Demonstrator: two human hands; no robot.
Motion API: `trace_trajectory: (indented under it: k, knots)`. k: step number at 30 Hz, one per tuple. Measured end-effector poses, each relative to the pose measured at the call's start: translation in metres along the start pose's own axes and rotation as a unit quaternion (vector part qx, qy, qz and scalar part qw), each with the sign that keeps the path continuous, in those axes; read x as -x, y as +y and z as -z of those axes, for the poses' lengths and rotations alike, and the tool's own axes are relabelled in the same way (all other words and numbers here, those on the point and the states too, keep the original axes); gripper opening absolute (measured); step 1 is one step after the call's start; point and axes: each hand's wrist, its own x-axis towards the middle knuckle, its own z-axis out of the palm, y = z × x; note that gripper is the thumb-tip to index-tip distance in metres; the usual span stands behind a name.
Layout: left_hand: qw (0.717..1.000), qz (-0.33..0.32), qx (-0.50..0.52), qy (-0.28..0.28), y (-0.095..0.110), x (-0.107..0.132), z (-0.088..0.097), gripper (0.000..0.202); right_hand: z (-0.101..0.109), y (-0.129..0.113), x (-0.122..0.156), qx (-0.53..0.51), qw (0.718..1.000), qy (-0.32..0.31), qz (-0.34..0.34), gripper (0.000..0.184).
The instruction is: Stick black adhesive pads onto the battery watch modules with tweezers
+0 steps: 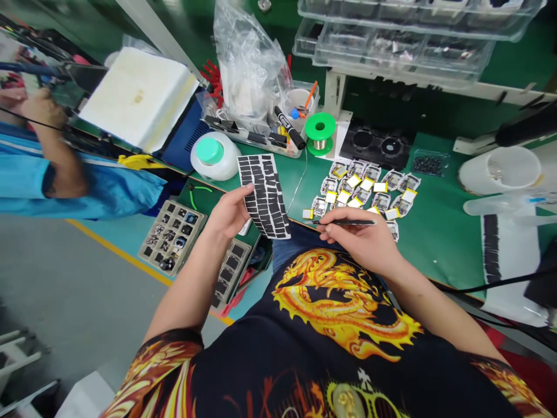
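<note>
My left hand [230,212] is closed on the lower left edge of a white sheet [265,194] covered with black rectangular stickers, holding it up over the table's front edge. My right hand [363,238] pinches black tweezers [343,222], which lie level and point left toward the sheet. Just beyond the tweezers, several small circuit boards with yellow batteries [369,191] lie in a cluster on the green table [435,232].
A green solder spool [320,132], a black marker [289,129], a plastic bag [250,64] and a white bottle with a green cap [213,154] stand behind. Clear trays [391,40] sit on a shelf. Component trays [172,235] are at lower left. A co-worker's blue sleeve [65,186] is at left.
</note>
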Motion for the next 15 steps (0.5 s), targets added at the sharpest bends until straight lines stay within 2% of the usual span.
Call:
trace_trajectory:
  k: [3,7,10,12,15]
  knots:
    - [1.0,0.02,-0.001,-0.024,0.01,-0.014,0.006,0.038,-0.011,-0.008,-0.02,0.054,0.998,-0.012,0.013,0.017]
    - [0.997,0.043,0.005,-0.058,0.017,-0.027,0.011,0.031,-0.022,-0.022,-0.05,0.198,0.977,-0.027,0.081,0.044]
    - [0.996,0.057,0.011,-0.071,0.018,-0.029,0.011,0.028,-0.033,-0.026,-0.073,0.272,0.953,-0.033,0.129,0.049]
    - [0.994,0.066,0.016,-0.08,0.02,-0.029,0.011,0.027,-0.041,-0.021,-0.088,0.27,0.958,-0.05,0.086,0.043]
    - [0.992,0.077,0.022,-0.094,0.021,-0.03,0.012,0.027,-0.05,-0.004,-0.106,0.209,0.975,-0.072,-0.012,0.037]
